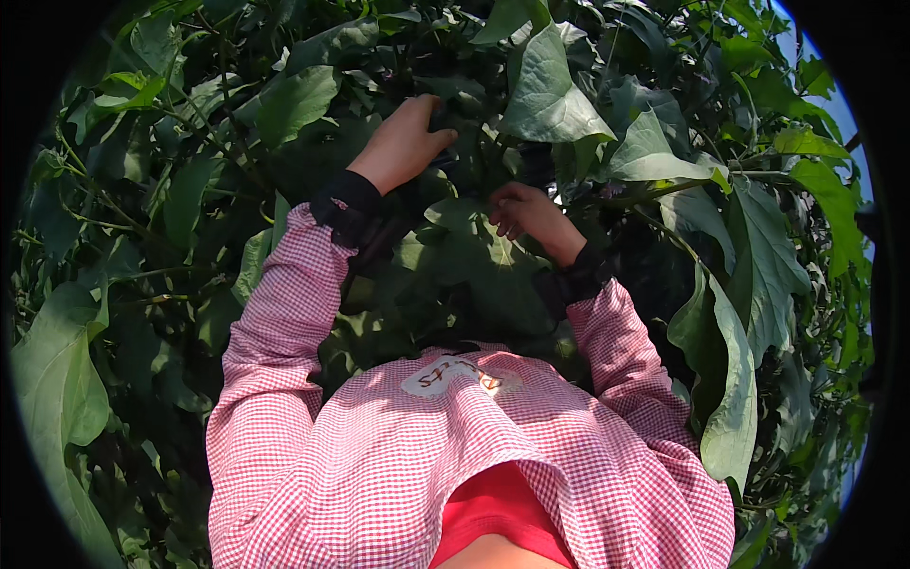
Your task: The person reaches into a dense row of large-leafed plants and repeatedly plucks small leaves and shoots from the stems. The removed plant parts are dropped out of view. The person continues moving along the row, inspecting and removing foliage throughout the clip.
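Note:
My left hand (pixel 407 139) reaches into broad-leaved green plants at the upper middle, thumb and fingers apart; its fingertips are partly lost in shadow against dark leaves, and no held object shows. Lower and to the right, my right hand (pixel 530 215) has its fingers loosely curled beside a shaded leaf (pixel 501 249); whether something small is between them cannot be told. A large sunlit leaf (pixel 551 92) hangs above my right hand. Both wrists have dark bands over red-and-white checked sleeves (pixel 295 284).
Dense foliage surrounds both arms. A branch (pixel 661 190) runs rightward from near my right hand, and large leaves (pixel 725 370) hang beside the right sleeve. More stems (pixel 213 131) cross at the upper left. Dark, shiny sheeting (pixel 537 167) shows between leaves.

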